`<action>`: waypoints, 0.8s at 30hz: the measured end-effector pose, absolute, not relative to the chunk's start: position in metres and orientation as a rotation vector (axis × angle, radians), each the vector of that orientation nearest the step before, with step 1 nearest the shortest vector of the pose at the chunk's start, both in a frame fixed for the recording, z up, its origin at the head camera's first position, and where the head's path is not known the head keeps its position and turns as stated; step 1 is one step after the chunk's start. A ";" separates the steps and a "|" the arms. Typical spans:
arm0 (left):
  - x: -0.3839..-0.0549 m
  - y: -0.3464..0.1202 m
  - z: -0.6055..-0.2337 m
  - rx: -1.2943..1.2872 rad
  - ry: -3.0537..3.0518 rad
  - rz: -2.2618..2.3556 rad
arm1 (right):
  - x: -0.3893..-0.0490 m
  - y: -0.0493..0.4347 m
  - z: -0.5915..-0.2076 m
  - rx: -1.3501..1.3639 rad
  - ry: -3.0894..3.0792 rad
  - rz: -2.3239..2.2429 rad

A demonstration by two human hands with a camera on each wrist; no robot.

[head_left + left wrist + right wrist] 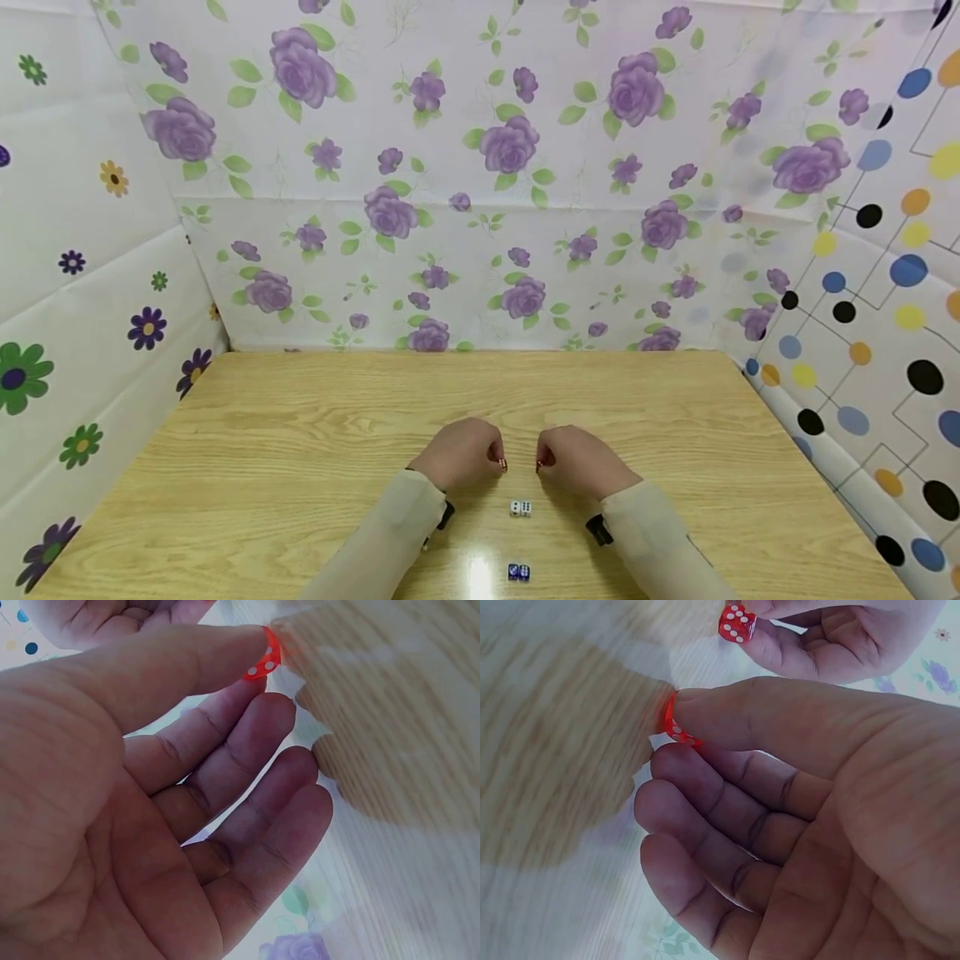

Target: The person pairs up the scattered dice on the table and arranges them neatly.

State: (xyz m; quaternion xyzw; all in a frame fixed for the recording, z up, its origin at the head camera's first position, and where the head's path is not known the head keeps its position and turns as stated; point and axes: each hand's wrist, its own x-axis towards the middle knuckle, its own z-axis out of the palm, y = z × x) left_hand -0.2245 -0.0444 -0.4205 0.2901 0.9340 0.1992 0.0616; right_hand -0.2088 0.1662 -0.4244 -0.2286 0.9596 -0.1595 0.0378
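Note:
My left hand pinches a red die with white dots between thumb and fingertips, at or just above the table. Opposite it, a short gap away, my right hand pinches another red die, mostly covered by the thumb. Both red dice also show in the right wrist view, the left hand's die at the top. Nearer me than the hands, two white dice sit side by side on the wooden table. Closer still lie two blue dice, also side by side.
A white curtain with purple roses stands behind the table's far edge. Flowered cloth hangs at the left, and dotted cloth at the right. Glare shines on the wood left of the blue dice.

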 end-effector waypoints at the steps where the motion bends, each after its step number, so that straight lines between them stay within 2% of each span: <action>1: -0.224 -0.044 -0.421 0.880 2.825 0.602 | -0.208 0.165 -0.424 -0.705 2.941 -0.493; 24: -0.226 -0.044 -0.420 0.865 2.822 0.649 | -0.212 0.166 -0.425 -0.738 2.957 -0.490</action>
